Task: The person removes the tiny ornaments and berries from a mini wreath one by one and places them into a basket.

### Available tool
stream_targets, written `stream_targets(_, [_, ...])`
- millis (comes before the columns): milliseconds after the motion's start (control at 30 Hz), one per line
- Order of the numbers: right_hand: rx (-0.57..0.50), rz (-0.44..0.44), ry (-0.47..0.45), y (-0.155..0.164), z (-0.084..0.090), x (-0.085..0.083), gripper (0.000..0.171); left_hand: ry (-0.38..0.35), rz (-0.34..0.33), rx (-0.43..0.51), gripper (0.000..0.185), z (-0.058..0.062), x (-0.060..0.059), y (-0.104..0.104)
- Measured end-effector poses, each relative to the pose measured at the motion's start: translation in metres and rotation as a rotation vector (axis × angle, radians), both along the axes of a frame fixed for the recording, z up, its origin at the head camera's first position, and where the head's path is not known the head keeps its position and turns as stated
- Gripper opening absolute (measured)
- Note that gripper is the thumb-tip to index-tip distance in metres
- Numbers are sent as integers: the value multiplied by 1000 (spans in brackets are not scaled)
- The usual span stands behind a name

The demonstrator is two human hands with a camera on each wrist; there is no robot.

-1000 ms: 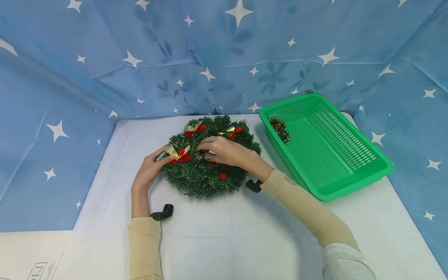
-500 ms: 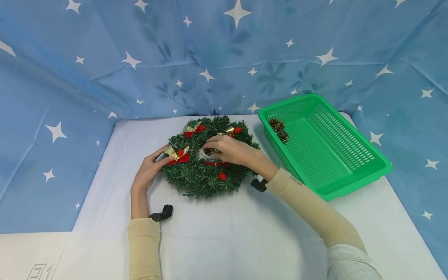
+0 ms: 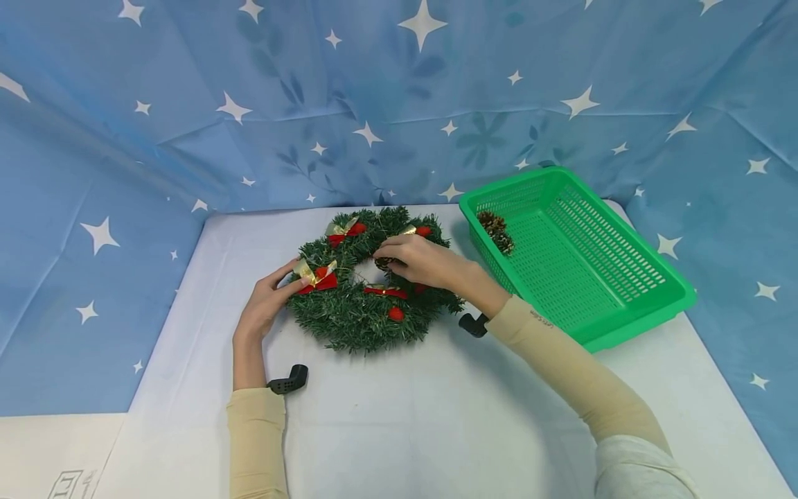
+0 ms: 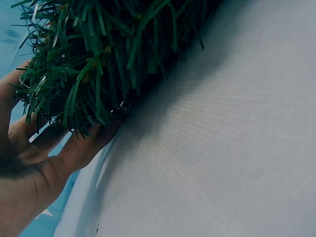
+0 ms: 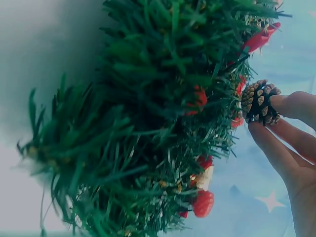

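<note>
Over the wreath [image 3: 374, 284] my right hand [image 3: 430, 267] pinches a pinecone [image 5: 259, 102] (just clear of it); left hand [image 3: 264, 305] grips the rim. Two pinecones [image 3: 497, 231] lie in the basket [image 3: 623, 305]; bows and berries remain.

Green wreath [image 3: 361, 319]; star-patterned blue backdrop [image 3: 187, 104]

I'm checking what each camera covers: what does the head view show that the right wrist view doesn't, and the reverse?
Only the head view shows the green basket with pine cones inside, the left hand holding the wreath's edge, and the starred blue backdrop. Only the right wrist view shows the pinched pine cone close up, its scales clear between fingertips. Both show the wreath, its red decorations and the right hand.
</note>
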State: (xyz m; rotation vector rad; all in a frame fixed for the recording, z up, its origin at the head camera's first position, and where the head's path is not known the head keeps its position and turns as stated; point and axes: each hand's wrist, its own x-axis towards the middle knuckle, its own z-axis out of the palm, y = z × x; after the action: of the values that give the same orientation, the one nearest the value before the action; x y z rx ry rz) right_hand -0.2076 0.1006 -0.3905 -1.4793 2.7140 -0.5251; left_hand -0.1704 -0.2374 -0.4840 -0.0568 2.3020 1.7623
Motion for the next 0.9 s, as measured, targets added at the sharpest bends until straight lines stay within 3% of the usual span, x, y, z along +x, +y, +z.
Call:
stream_targets(500, [-41,-7,17,21,1,-5,30,-2,2,11,79,-1,-1,1])
stream_targets(900, [-26,-60,-32,39,8,-3,33,-6,9,-2,79,-1,0,1])
